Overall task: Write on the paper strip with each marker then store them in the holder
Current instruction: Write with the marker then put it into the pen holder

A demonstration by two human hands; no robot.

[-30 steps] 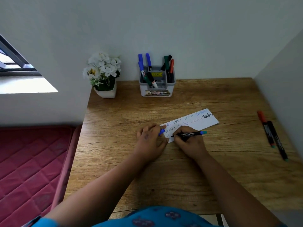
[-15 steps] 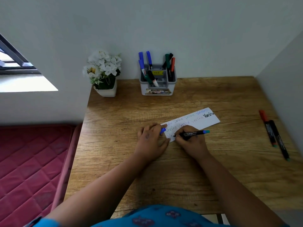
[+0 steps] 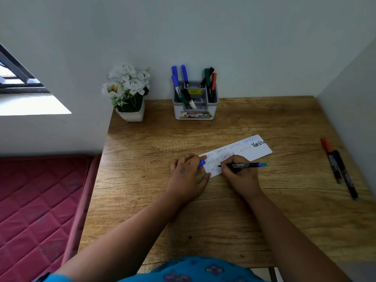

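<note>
Your right hand (image 3: 240, 174) pinches the black marker (image 3: 243, 165), its tip on the paper strip (image 3: 250, 150) at table centre. Your left hand (image 3: 188, 176) pins the strip's 9 o'clock end, its fingers curled round a blue cap (image 3: 201, 163). The holder (image 3: 195, 102) stands at 12 o'clock; two markers (image 3: 338, 167) lie at 3 o'clock.

Soft daylight from window (image 3: 24, 82) at upper left, bright overexposed sill, faint shadows on surface (image 3: 264, 220), wide-angle bending at edges, mild overall softness, no glare.
</note>
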